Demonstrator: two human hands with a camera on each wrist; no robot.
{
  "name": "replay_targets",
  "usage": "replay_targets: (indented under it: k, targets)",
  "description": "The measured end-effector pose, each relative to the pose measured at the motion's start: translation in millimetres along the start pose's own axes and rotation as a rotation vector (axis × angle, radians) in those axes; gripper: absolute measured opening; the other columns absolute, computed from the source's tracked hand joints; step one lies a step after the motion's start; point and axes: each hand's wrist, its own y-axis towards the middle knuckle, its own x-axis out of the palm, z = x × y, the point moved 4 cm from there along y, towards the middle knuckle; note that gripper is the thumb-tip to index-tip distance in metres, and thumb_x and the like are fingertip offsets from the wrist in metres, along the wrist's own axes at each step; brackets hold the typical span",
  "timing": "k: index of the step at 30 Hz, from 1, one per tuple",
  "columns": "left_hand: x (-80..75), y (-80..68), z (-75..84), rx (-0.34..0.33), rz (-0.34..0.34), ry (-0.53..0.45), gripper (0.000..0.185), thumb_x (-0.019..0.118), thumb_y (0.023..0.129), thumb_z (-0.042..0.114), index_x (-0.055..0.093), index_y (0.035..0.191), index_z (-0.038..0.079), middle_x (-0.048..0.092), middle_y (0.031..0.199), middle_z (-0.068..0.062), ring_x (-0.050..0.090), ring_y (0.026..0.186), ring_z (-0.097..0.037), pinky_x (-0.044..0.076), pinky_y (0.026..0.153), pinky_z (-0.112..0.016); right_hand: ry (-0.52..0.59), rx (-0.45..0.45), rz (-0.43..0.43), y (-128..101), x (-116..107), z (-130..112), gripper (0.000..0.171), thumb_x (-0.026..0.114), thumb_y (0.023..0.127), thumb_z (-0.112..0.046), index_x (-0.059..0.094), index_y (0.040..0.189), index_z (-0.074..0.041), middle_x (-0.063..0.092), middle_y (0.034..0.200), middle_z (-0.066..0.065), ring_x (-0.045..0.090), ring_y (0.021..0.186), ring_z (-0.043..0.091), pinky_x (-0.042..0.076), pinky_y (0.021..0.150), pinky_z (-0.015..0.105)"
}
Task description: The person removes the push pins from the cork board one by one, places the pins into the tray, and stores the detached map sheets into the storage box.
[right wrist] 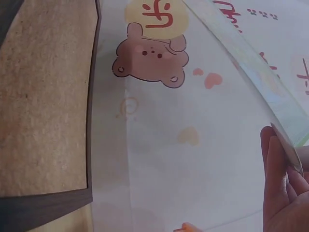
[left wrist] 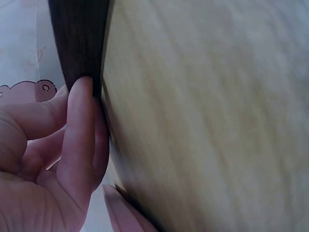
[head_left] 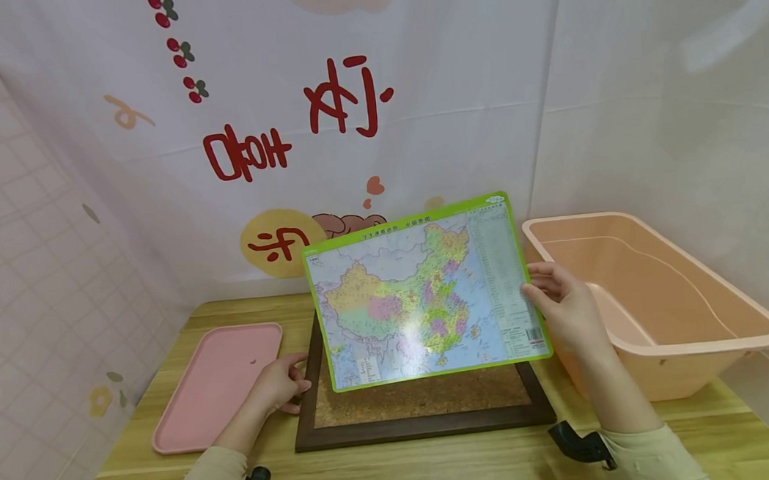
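Note:
My right hand (head_left: 570,313) pinches the right edge of a map of China (head_left: 395,305), a thin glossy sheet with a green border. The map is raised and tilted above a dark wooden frame (head_left: 429,426) with a cork panel (head_left: 427,404) inside. In the right wrist view the map (right wrist: 270,92) appears nearly edge-on between the thumb and fingers. My left hand (head_left: 277,386) is at the left side of the frame. The left wrist view shows its thumb and fingers (left wrist: 79,130) holding the dark frame edge (left wrist: 79,43). The map hides the frame's upper part.
A pink tray (head_left: 218,386) lies left of the frame, partly behind my left forearm. A large peach basin (head_left: 695,353) stands at the right. Behind the wooden table (head_left: 398,470) hangs a white printed cloth (head_left: 441,82).

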Motion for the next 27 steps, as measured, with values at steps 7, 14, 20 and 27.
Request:
replay_targets:
  k: [7, 14, 20, 27]
  targets:
    - [-1.0, -1.4, 1.3, 0.013, -0.005, 0.007, 0.058, 0.065, 0.089, -0.01, 0.044, 0.142, -0.01, 0.052, 0.08, -0.01, 0.057, 0.068, -0.022, 0.056, 0.048, -0.036, 0.061, 0.04, 0.032, 2, -14, -5, 0.033, 0.064, 0.097, -0.008, 0.056, 0.127, 0.004, 0.066, 0.09, -0.019, 0.062, 0.081, -0.001, 0.051, 0.069, 0.016]
    - [-1.4, -1.2, 1.2, 0.018, -0.001, 0.011, 0.058, 0.066, 0.088, -0.01, 0.045, 0.142, -0.009, 0.052, 0.079, -0.009, 0.057, 0.067, -0.021, 0.057, 0.048, -0.037, 0.133, 0.047, 0.05, 3, -29, -6, 0.027, 0.064, 0.097, -0.007, 0.058, 0.123, -0.004, 0.065, 0.089, -0.021, 0.063, 0.08, 0.002, 0.054, 0.067, 0.018]
    - [-1.7, -1.5, 1.4, 0.015, 0.0, 0.013, 0.058, 0.067, 0.087, -0.01, 0.046, 0.141, -0.009, 0.052, 0.078, -0.009, 0.057, 0.067, -0.02, 0.057, 0.048, -0.037, 0.272, 0.094, 0.062, 5, -44, -2, 0.023, 0.065, 0.096, -0.007, 0.063, 0.116, -0.017, 0.068, 0.09, -0.014, 0.064, 0.077, 0.005, 0.055, 0.062, 0.02]
    - [-1.1, -0.8, 1.4, 0.012, -0.004, 0.014, 0.058, 0.066, 0.088, -0.009, 0.045, 0.142, -0.009, 0.052, 0.079, -0.008, 0.057, 0.067, -0.02, 0.056, 0.048, -0.036, 0.454, 0.044, 0.097, 6, -65, 0, 0.024, 0.066, 0.093, 0.0, 0.066, 0.113, -0.015, 0.072, 0.09, -0.008, 0.066, 0.076, 0.005, 0.053, 0.062, 0.015]
